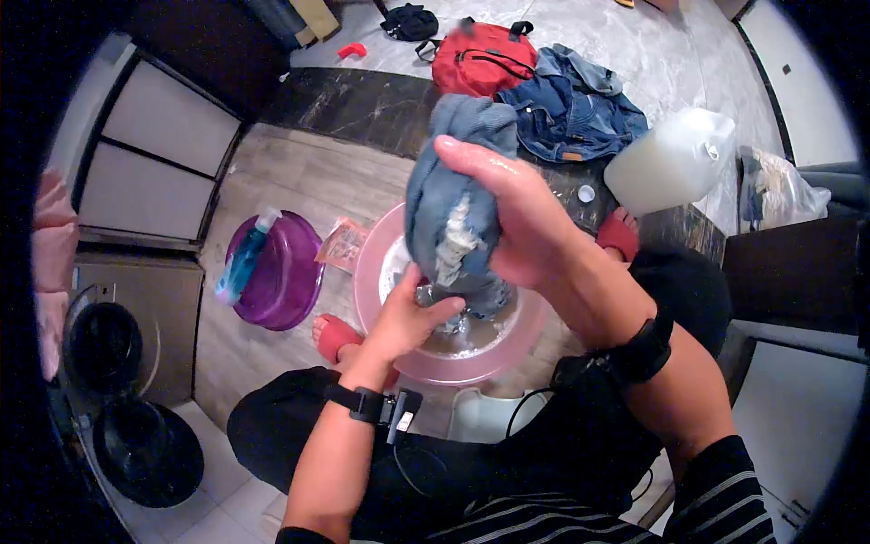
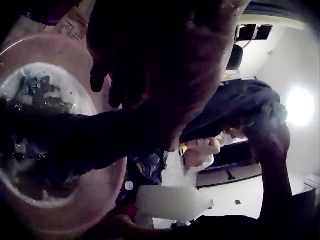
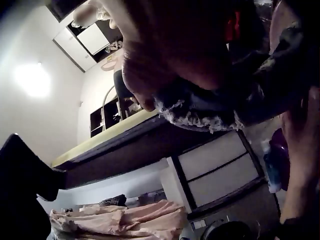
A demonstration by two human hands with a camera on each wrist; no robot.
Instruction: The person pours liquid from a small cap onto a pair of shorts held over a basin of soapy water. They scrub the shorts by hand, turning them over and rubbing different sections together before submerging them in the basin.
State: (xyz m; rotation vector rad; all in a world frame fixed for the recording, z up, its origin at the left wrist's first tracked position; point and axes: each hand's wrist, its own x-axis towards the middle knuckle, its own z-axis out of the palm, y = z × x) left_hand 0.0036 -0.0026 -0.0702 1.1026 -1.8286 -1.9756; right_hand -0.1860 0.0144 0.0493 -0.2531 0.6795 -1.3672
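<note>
A wet blue denim garment (image 1: 458, 195) with a frayed white patch hangs over a pink basin (image 1: 453, 370) of sudsy water, its lower end in the water. High up, the right hand (image 1: 521, 208) grips the bunched cloth, thumb across it. Lower down, at the basin's water, the left hand (image 1: 408, 313) has its fingers round the cloth. In the left wrist view the denim (image 2: 100, 140) stretches from the basin (image 2: 110, 200) past the left hand (image 2: 165, 60) up to the right hand (image 2: 272, 145). The right wrist view shows frayed edging (image 3: 195, 121) beneath the right hand (image 3: 175, 55).
Left of the basin, a purple basin (image 1: 294, 308) holds a blue bottle (image 1: 243, 263), with a packet (image 1: 342, 245) between the basins. Beyond lie a red bag (image 1: 485, 59) and more denim (image 1: 575, 109). A large white jug (image 1: 675, 159) stands at right, near a small cap (image 1: 586, 193).
</note>
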